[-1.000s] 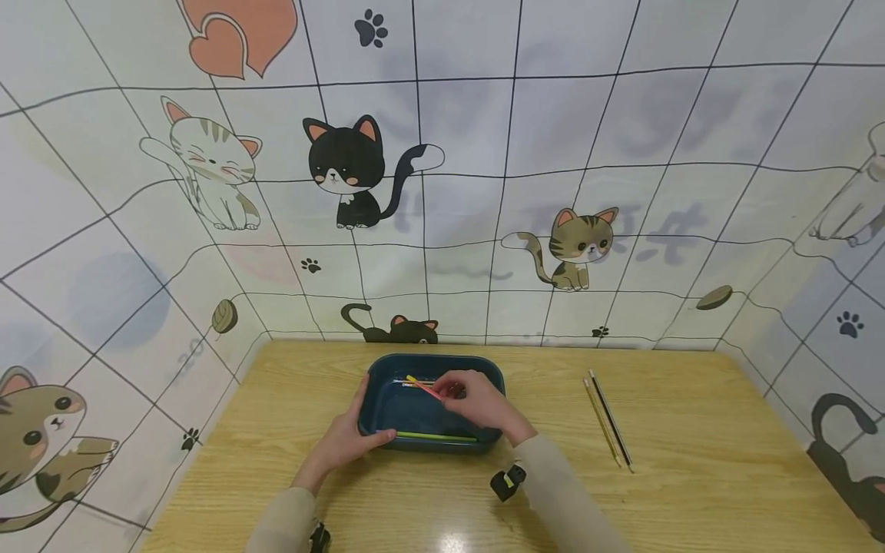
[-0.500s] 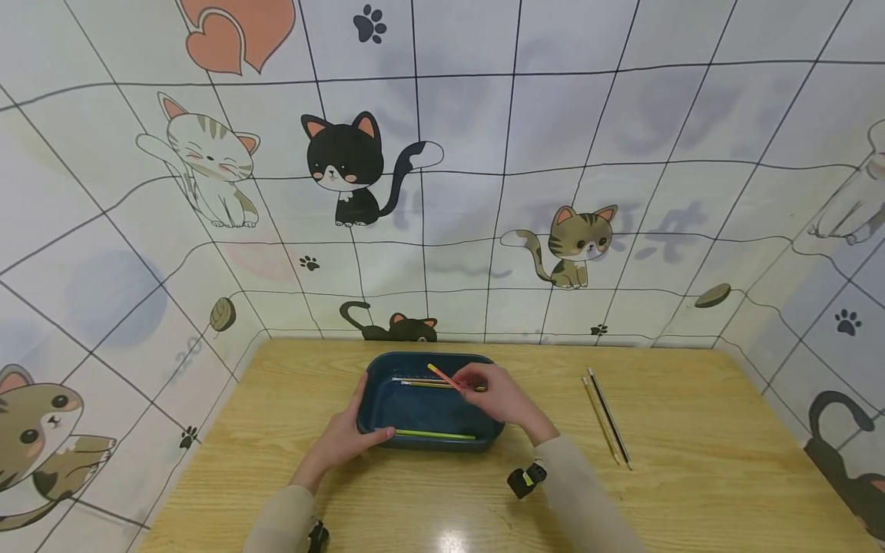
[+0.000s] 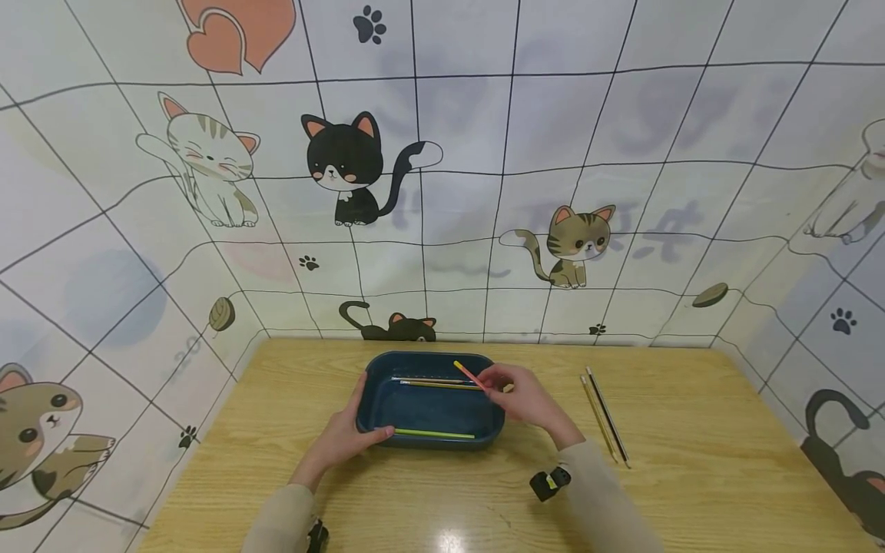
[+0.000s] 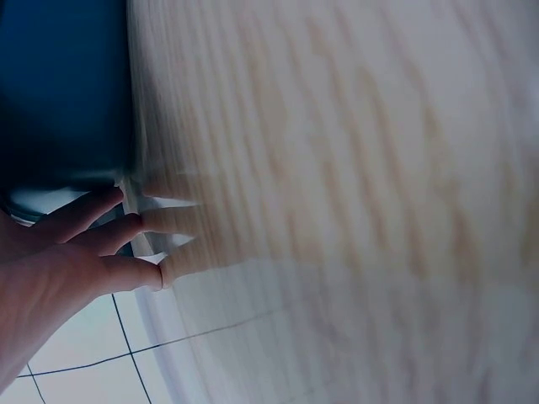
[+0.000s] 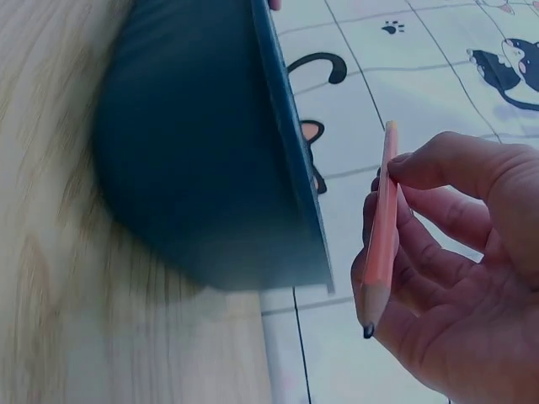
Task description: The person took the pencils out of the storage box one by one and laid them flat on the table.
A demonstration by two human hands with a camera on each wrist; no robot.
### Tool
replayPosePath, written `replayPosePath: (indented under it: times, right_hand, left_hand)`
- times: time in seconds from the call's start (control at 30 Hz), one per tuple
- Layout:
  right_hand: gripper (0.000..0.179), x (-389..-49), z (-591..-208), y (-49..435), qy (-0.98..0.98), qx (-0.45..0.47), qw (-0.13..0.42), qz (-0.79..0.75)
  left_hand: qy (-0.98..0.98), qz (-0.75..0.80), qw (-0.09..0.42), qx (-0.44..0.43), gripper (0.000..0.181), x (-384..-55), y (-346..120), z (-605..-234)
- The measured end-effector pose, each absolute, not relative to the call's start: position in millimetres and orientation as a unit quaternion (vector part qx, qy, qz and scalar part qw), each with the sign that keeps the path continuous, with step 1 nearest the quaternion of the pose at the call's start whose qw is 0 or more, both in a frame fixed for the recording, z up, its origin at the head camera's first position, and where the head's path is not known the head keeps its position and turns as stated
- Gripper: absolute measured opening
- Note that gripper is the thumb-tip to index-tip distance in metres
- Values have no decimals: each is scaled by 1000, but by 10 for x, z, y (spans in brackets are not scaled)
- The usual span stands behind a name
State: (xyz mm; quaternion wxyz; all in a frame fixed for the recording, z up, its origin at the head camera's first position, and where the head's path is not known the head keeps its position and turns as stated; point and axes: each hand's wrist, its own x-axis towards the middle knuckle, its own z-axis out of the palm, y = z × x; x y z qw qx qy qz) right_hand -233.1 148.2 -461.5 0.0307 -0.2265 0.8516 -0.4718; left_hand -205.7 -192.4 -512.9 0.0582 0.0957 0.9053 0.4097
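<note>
A dark blue rectangular tray [image 3: 429,411] stands on the wooden table. My left hand [image 3: 344,439] holds its near left corner, thumb over the rim and fingers spread along the outer side. My right hand [image 3: 523,395] pinches a short pinkish-red pencil [image 5: 383,227] between thumb and fingers, over the tray's right rim. The pencil's yellow end points up and left; its dark sharpened tip shows in the right wrist view. Inside the tray, a green pencil [image 3: 435,435] lies along the near wall and several slim pencils [image 3: 435,384] lie toward the far wall, partly hidden behind my right hand.
Right of the tray, a light pencil [image 3: 598,418] and a black pencil [image 3: 608,415] lie side by side on the table [image 3: 705,438]. A cat-patterned sheet [image 3: 470,200] hangs behind the table and on both sides.
My right hand has moved right with the red pencil, from over the middle of the tray to its right rim. The far pencils in the tray show more. My left hand stays put.
</note>
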Motion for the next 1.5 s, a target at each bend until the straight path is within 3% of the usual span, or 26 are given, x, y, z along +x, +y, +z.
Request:
replayPosePath:
  times: [1.13,1.5]
  right_hand:
    - [23,-2134,-5024,2577,904,-43,-22,-426]
    - [27,-2113,-5053,3009,917,-32,-38,-395]
  left_hand:
    - [901,418,61,95,112,-2090,-1916,-5125]
    - [901,420,62,94,111,-2040,-1925,-5115]
